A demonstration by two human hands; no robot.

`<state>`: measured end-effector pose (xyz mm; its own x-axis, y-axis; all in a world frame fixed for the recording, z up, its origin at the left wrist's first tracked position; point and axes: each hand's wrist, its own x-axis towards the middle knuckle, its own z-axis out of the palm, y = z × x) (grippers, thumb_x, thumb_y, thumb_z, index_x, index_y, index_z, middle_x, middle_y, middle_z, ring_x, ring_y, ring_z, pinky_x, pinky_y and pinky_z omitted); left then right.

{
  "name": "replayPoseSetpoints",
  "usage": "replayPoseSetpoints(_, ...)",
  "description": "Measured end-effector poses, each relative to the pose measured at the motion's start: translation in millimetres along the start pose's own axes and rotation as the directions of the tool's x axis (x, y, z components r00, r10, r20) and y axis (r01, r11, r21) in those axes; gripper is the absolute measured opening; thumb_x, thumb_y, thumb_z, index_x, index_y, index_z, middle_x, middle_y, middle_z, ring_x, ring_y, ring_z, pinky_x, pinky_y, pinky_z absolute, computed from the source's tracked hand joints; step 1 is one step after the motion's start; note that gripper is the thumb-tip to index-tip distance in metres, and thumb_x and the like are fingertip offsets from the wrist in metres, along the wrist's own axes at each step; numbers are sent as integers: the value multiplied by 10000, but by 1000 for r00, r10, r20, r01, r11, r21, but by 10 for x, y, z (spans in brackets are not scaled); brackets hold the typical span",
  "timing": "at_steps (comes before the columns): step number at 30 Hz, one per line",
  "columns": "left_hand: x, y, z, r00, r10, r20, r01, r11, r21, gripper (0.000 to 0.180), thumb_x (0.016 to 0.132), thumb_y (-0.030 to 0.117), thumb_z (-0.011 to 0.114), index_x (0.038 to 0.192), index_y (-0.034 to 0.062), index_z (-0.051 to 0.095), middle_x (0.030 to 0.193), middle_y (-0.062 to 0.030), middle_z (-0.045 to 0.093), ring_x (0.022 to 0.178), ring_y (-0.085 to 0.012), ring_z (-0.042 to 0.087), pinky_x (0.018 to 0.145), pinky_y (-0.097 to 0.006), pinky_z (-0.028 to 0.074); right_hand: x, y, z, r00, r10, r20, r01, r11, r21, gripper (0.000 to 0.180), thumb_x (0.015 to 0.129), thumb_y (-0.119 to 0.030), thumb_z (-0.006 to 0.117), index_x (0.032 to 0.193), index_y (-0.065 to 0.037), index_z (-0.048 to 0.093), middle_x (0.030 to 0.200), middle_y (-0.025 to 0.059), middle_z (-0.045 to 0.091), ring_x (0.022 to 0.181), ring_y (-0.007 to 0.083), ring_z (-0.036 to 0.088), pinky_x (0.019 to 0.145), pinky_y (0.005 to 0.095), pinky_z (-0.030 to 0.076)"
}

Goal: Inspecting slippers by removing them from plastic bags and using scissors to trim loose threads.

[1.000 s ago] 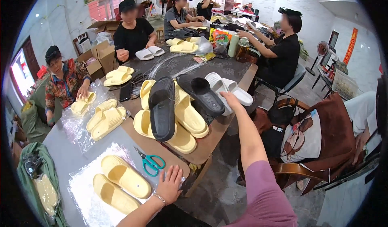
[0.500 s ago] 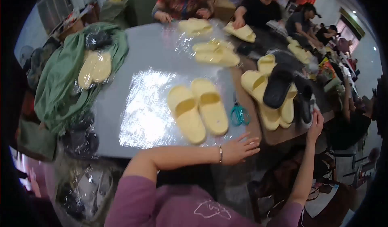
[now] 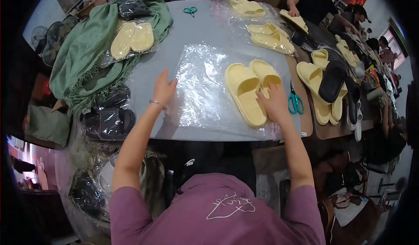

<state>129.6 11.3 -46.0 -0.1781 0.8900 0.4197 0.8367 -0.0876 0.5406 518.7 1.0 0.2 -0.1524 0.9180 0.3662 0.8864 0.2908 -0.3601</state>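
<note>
A pair of pale yellow slippers (image 3: 246, 88) lies side by side on a clear plastic bag (image 3: 205, 88) spread flat on the grey table (image 3: 183, 31). My right hand (image 3: 274, 103) rests on the near ends of the slippers, fingers spread over them. My left hand (image 3: 164, 89) presses flat on the table at the left edge of the plastic bag, fingers apart, a thin bracelet on its wrist. Neither hand grips anything.
Teal scissors (image 3: 296, 102) lie right of the slippers. A green cloth (image 3: 87, 57) with a bagged yellow pair (image 3: 132, 39) covers the far left. Dark bagged slippers (image 3: 109, 114) sit at the near left edge. More yellow and black slippers (image 3: 325, 79) and other people line the right.
The view has swung from the far people down to the table before me. My right hand came back from the dark slippers onto the yellow pair; my left hand moved up to the plastic's left edge.
</note>
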Motion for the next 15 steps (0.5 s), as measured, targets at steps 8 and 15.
replayPoseSetpoints(8, 304, 116, 80, 964, -161, 213, 198, 967, -164, 462, 769, 166, 662, 1196, 32, 545, 980, -143, 616, 823, -292, 611, 770, -371, 481, 252, 4, 603, 980, 195, -25, -197, 975, -105, 328, 804, -262, 615, 976, 14, 570, 998, 165, 553, 997, 355, 509, 820, 438, 421)
replayPoseSetpoints(15, 21, 806, -376, 896, 341, 284, -221, 898, -381, 238, 837, 118, 595, 1063, 46, 601, 976, -144, 597, 887, -289, 592, 795, -372, 473, 153, 83, 397, 916, 295, -273, -60, 773, 632, 96, 845, -41, 531, 914, 25, 523, 843, 136, 535, 800, 281, 528, 737, 327, 411)
